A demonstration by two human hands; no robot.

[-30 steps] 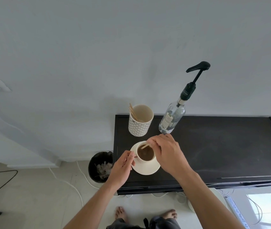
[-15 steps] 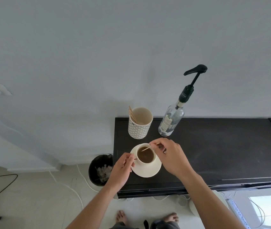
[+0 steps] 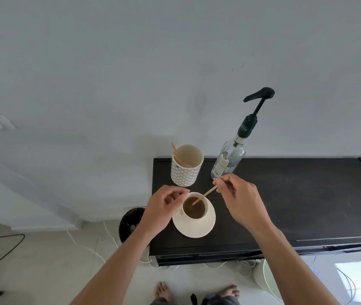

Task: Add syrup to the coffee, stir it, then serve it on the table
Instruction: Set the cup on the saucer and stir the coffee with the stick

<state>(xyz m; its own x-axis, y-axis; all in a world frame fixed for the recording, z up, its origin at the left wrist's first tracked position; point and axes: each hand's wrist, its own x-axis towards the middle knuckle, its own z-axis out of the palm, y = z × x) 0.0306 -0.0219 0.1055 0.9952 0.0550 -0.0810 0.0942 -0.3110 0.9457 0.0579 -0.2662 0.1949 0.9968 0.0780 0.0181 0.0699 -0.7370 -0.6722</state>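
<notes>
Pinching a thin wooden stir stick (image 3: 204,195), the right hand (image 3: 240,200) sits just right of and slightly beyond the coffee cup (image 3: 195,208); thumb and forefinger are closed narrow on the stick's upper end. Stick slants down-left, lower tip over the brown coffee near the far left of the cup's mouth; whether the tip touches the liquid cannot be told. Left hand (image 3: 164,209) at the cup's left side, fingers (image 3: 180,191) loosely curled with a gap between thumb and the rest, arched over the near-left rim. Handle mostly hidden under this hand; contact with cup not clear.

Cup stands upright on a cream saucer (image 3: 206,226), which rests on the dark surface (image 3: 296,205) near its left end, close to the near edge. Beyond the cup, a patterned holder (image 3: 186,170) with a few more sticks leaning at its left wall. Right of the holder, a clear syrup bottle (image 3: 229,159) with a black pump top, standing against the wall, just beyond the right hand. A dark bin (image 3: 131,223) on the floor left of the surface. Bare feet visible at the bottom edge.
</notes>
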